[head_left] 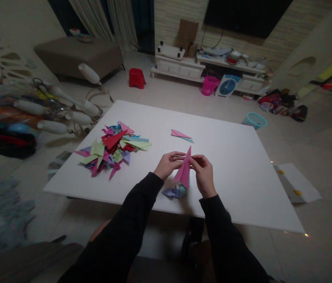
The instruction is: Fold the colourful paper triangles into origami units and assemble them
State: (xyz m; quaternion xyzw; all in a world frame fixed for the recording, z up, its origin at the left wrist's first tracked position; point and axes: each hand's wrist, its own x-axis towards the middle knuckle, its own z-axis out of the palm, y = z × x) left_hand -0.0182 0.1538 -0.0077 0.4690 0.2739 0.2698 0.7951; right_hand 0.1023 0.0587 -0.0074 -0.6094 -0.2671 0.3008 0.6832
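Note:
Both hands hold a pink folded paper piece upright over the near middle of the white table. My left hand pinches its left edge, fingers closed. My right hand pinches its right edge, fingers closed. Just below the pink piece, small folded pieces in lilac and teal lie on the table between my wrists. Black sleeves cover both arms.
A heap of several coloured folded paper pieces lies on the table's left. A lone pink and blue folded piece lies farther back. A white sheet lies on the floor at right. A red stool, baskets and a TV cabinet stand beyond.

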